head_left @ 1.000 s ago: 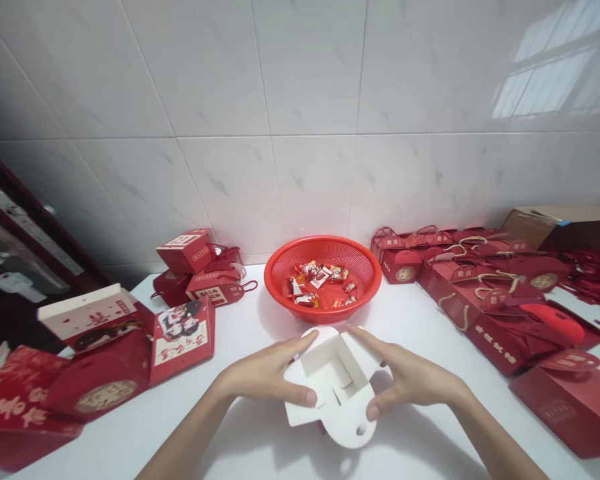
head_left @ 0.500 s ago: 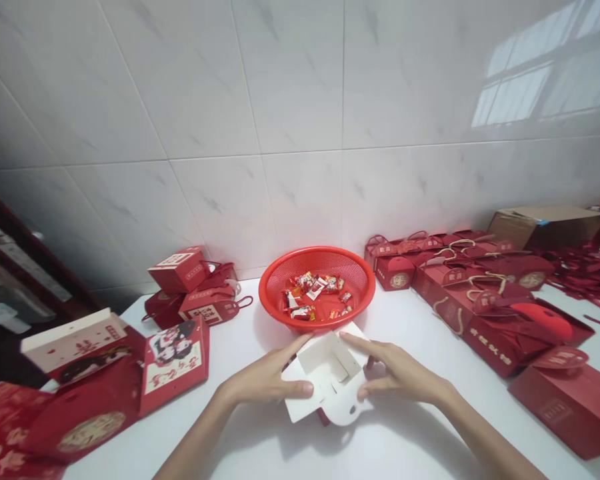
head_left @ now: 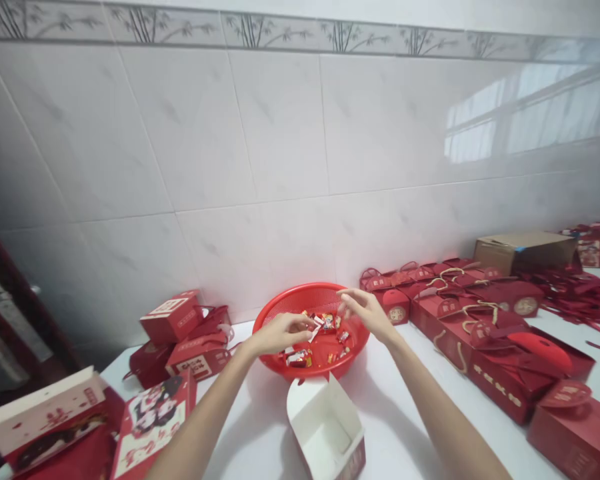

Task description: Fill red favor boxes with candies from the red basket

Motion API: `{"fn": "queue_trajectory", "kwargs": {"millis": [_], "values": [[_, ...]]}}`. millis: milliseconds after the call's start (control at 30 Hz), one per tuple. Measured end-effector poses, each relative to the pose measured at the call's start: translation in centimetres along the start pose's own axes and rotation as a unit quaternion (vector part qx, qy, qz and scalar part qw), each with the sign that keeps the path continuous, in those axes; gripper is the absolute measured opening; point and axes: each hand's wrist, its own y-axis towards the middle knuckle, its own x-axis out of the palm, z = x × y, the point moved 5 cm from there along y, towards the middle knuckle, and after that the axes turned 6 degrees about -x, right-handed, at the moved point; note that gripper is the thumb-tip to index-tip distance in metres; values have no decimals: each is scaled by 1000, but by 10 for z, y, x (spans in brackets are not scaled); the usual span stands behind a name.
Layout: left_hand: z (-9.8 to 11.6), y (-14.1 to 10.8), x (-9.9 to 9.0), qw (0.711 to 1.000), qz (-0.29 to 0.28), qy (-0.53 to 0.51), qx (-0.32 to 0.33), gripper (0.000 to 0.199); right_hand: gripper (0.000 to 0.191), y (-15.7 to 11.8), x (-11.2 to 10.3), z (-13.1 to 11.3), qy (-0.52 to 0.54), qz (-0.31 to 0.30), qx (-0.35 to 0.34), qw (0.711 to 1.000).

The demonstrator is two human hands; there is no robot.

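Both hands are over the red plastic colander [head_left: 307,293], which holds several wrapped candies [head_left: 300,359]. My left hand [head_left: 283,333] hovers above the candies at the left, fingers apart and curved downward. My right hand [head_left: 363,312] is over the colander's right rim, its fingers spread and slightly bent. Neither hand visibly holds anything. Just in front of the colander, an open gift box [head_left: 327,427] with a white inside and red outside stands on the white table, its flaps raised. No contents show in the visible part of the box.
Red gift boxes [head_left: 450,323] with cord handles line the right side. A cardboard carton [head_left: 500,257] and dark red ribbons [head_left: 560,290] lie behind them. More boxes [head_left: 173,317] are stacked at the left. A tiled wall [head_left: 280,133] closes off the back.
Both hands have let go of the white-lined box and moved forward over the colander. The box now stands alone on the table, turned. The camera view has tilted upward.
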Motion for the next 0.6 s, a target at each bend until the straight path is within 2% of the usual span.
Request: {"fn": "queue_trajectory", "kwargs": {"millis": [67, 133, 267, 367, 500, 600], "values": [[-11, 34, 11, 997, -20, 71, -25, 39, 47, 16, 8, 19, 13, 68, 2, 998], [-21, 64, 23, 988, -49, 141, -46, 39, 44, 26, 13, 39, 19, 107, 13, 994], [-36, 106, 37, 978, -46, 191, -70, 59, 31, 32, 14, 67, 12, 126, 42, 991], [-48, 126, 43, 973, -45, 209, -89, 67, 25, 32, 10, 77, 5, 132, 56, 990], [-60, 136, 47, 973, -56, 204, -89, 37, 22, 33, 8, 84, 8, 134, 72, 988], [-71, 137, 46, 969, -57, 211, -111, 35, 20, 32, 7, 85, 16, 129, 79, 988]]}}
